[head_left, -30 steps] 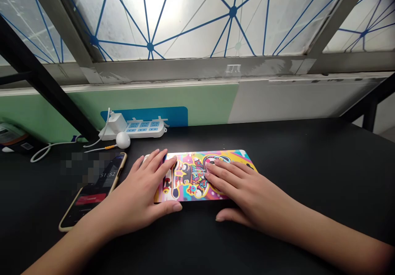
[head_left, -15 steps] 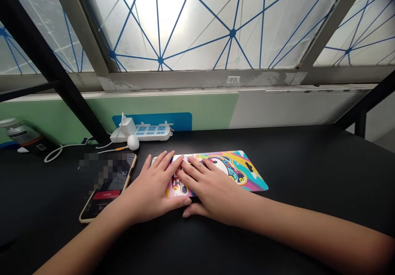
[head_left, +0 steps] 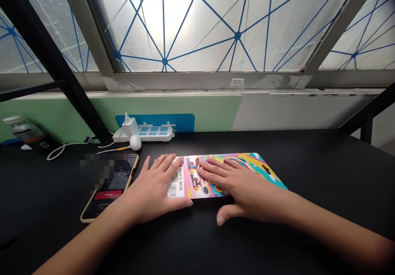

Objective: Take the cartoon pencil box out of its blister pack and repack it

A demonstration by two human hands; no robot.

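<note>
"Two sets of fingers, both mine, lie on a cartoon-printed pencil box [head_left: 203, 190], flat on a black surface [head_left: 321, 168] below a window [head_left: 200, 20] crossed with blue lines."

"How are they held?"

"My left fingers [head_left: 173, 169], slightly parted, cover the box's left end and partly hide a white label [head_left: 176, 188] bearing a barcode and the letters 'NCIL BOX'. Their thumb swings out along the near edge. My right fingers [head_left: 217, 172], stretched long and only narrowly parted, lie across the printed top, tips toward the left set, their thumb well out on my side of the box. Neither set curls around anything; how hard they bear down, I cannot tell."

"What shows of the box?"

"Pink and multicolored print in the gap between the two sets of fingers; yellow and turquoise beyond the right set, toward the wrist."

"And around you?"

"Left of my left fingers, a phone [head_left: 106, 207] in a beige case, partly behind my forearm, a red bar lit on its screen. Beyond those same fingers, a white power strip [head_left: 156, 133], with a charger [head_left: 130, 126] at its left end and a round white piece [head_left: 135, 142] just in front. Farthest left of my fingers, a white-capped bottle [head_left: 26, 131] near a slanting black post [head_left: 82, 108]."
</note>
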